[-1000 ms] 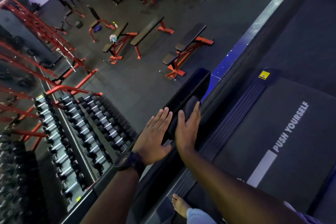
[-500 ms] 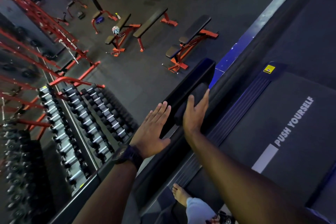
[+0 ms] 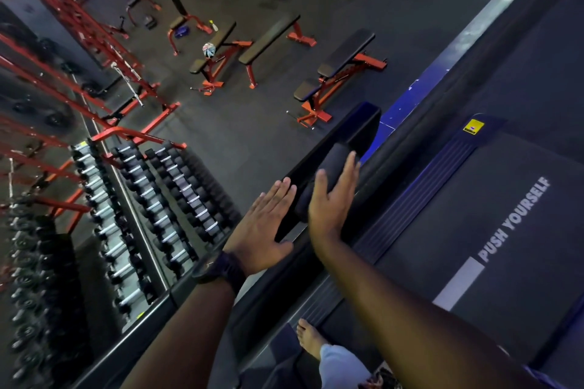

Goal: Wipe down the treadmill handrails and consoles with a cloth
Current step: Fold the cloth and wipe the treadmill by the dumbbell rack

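Left grip (image 3: 265, 224) wide, flat beside rail (image 3: 363, 126) | right grip (image 3: 331, 202) wide, flat on pad (image 3: 335, 158), edged toward rail end | no cloth seen; pass here judged nearly done.

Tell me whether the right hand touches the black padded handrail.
Touching. The head view shows the right hand laid flat, fingers straight, on the black padded handrail.

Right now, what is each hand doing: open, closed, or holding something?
Left hand: open, fingers straight, holding nothing.
Right hand: open, fingers straight against the padded handrail, gripping nothing.
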